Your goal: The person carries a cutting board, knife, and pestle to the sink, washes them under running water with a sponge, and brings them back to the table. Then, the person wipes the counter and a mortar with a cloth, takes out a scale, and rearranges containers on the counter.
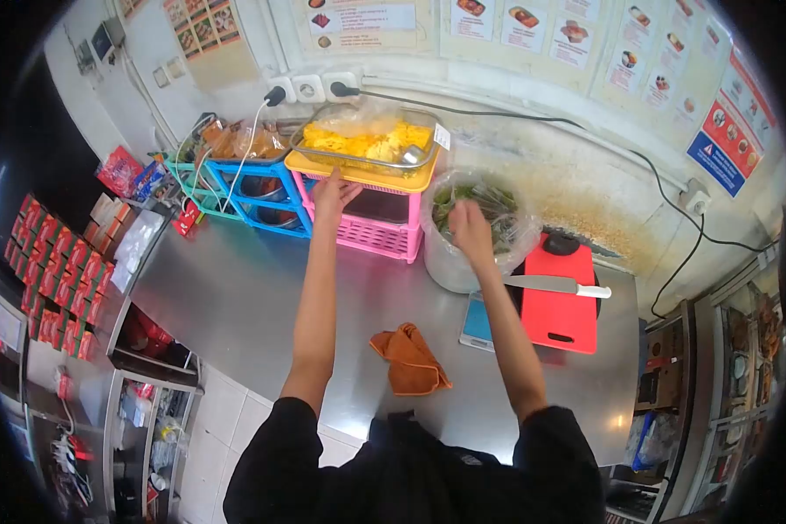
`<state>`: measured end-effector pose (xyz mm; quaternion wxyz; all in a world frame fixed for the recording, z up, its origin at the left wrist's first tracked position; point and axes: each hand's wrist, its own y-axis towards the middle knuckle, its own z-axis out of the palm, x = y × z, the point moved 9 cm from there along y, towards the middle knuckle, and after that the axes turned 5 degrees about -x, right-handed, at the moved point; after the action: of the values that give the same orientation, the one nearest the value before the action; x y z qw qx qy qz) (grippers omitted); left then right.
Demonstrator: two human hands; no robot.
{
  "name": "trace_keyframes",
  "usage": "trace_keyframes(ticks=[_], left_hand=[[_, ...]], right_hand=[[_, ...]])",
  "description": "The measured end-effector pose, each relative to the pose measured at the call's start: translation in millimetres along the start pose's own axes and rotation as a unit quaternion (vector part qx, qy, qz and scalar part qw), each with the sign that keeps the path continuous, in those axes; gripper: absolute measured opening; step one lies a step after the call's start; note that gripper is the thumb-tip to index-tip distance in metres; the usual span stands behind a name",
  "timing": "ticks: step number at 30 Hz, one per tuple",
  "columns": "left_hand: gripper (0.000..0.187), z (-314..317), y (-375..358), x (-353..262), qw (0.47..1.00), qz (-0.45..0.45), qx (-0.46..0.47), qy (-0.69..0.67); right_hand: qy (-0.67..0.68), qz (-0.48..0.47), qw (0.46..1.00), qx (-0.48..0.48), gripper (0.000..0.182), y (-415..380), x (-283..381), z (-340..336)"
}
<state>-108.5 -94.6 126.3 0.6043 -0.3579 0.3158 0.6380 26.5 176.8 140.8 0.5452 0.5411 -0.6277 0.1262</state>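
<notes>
My left hand (334, 197) is at the front edge of the yellow tray (367, 175) on the pink rack (375, 234), its fingers spread. On that tray sits a clear container (410, 157) of yellow food (358, 142). My right hand (470, 225) is closed over the plastic-lined tub (450, 264) of green leaves (500, 203); what its fingers hold, if anything, is too small to tell. Right of the tub lies a red cutting board (561, 316) with a white-handled knife (546, 284) across it.
An orange cloth (410, 360) and a blue scale (477, 321) lie on the steel table (227, 288). Blue (266, 214) and green racks (208, 199) stand at the back left. Cables run along the wall. Shelves stand at both sides.
</notes>
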Motion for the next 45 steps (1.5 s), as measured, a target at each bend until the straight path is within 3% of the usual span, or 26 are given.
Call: trace_keyframes(ticks=[2, 4, 6, 9, 15, 18, 22, 25, 27, 30, 31, 38, 40, 43, 45], left_hand=[[0.030, 1.7, -0.2, -6.2, 1.000, 0.002, -0.006, 0.025], [0.029, 3.6, 1.9, -11.0, 0.999, 0.011, 0.004, 0.046], [0.031, 7.6, 1.9, -22.4, 0.995, 0.004, 0.011, 0.099], [0.032, 0.6, -1.7, -19.1, 0.995, 0.006, 0.005, 0.101], [0.028, 1.0, -22.0, -3.8, 0.998, -0.031, 0.034, -0.051], [0.026, 5.2, -57.4, 2.9, 0.993, -0.040, 0.051, -0.098], [0.021, 16.3, -129.7, 19.0, 0.994, -0.064, 0.054, -0.077], [0.017, 30.7, -169.2, 46.3, 0.987, -0.075, 0.124, -0.063], [0.014, 51.5, -202.2, 58.7, 0.983, -0.096, 0.150, -0.049], [0.012, 71.6, -251.8, 107.9, 0.976, -0.145, 0.160, -0.041], [0.012, 80.8, -278.6, 121.4, 0.977, -0.184, 0.105, 0.001], [0.026, 186.2, -422.2, 286.4, 0.911, -0.306, 0.272, -0.049], [0.026, 208.4, -466.3, 347.0, 0.865, -0.394, 0.304, -0.065], [0.026, 235.1, -518.3, 412.9, 0.826, -0.449, 0.337, -0.057], [0.035, 231.1, -540.9, 485.2, 0.786, -0.489, 0.377, -0.040]], right_hand=[[0.078, 0.081, 0.993, -0.020, 0.037, 71.4, -58.6, 66.2], [0.028, 0.142, 0.989, -0.011, 0.035, 104.4, -71.7, 98.1], [-0.070, 0.128, 0.989, -0.003, 0.034, 113.4, -60.3, 108.5], [-0.181, 0.065, 0.981, -0.006, 0.032, 92.6, -3.4, 81.9], [-0.192, 0.033, 0.980, 0.027, 0.029, 55.5, 34.1, 54.5], [-0.102, 0.078, 0.988, -0.085, 0.028, 23.9, 25.8, 19.4], [-0.044, 0.081, 0.986, -0.140, 0.024, -44.7, 17.2, -42.2], [-0.058, 0.145, 0.977, -0.142, 0.017, -95.5, -1.5, -85.7], [0.006, 0.189, 0.967, -0.170, 0.017, -131.8, -7.1, -127.2], [0.046, 0.182, 0.958, -0.218, 0.021, -188.4, -20.7, -186.8], [0.051, 0.177, 0.954, -0.234, 0.022, -205.0, -21.2, -211.9], [-0.035, 0.254, 0.911, -0.323, 0.027, -342.1, -99.8, -373.7], [-0.057, 0.268, 0.895, -0.352, 0.026, -376.2, -119.6, -413.9], [-0.083, 0.274, 0.875, -0.390, 0.022, -420.0, -154.1, -459.4], [-0.059, 0.300, 0.856, -0.418, 0.021, -442.3, -176.8, -476.6]])
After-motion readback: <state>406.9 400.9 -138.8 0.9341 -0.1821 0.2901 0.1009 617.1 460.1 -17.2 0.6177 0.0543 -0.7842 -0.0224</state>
